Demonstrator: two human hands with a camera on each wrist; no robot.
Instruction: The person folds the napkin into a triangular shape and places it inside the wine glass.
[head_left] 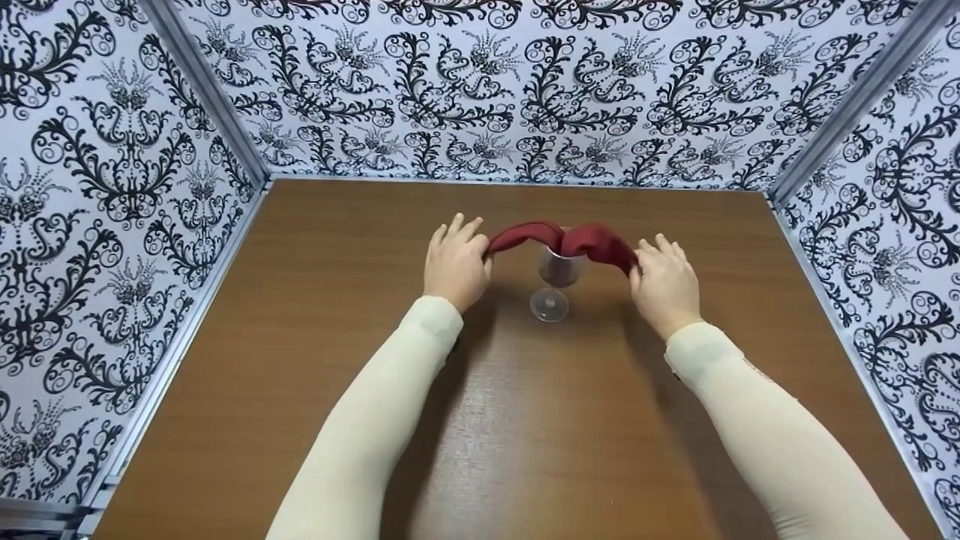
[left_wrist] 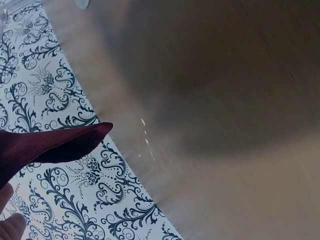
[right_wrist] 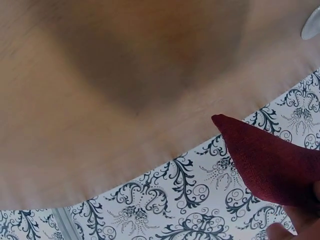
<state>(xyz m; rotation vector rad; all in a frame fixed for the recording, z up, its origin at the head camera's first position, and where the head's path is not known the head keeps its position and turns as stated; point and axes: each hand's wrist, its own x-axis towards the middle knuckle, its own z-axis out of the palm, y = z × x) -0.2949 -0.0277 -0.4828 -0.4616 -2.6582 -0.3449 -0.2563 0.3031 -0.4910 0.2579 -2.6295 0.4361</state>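
A dark red cloth napkin (head_left: 596,241) stretches between the two hands, its middle dipping into the bowl of a clear stemmed glass (head_left: 560,268). The glass stands upright on the table, its round foot in sight. The left hand (head_left: 456,262) pinches one end of the napkin, the other fingers spread. On the other side the right hand (head_left: 666,283) pinches the opposite end. A pointed corner of the napkin (left_wrist: 75,142) shows in the left wrist view, with fingertips (left_wrist: 14,225) below it. The right wrist view has another napkin corner (right_wrist: 265,160) above the right fingers (right_wrist: 300,220).
The brown wooden table (head_left: 525,450) fills the space below the arms. Patterned black-and-white panels (head_left: 465,82) enclose it at the back and both sides, with metal profiles (head_left: 206,90) at the corners.
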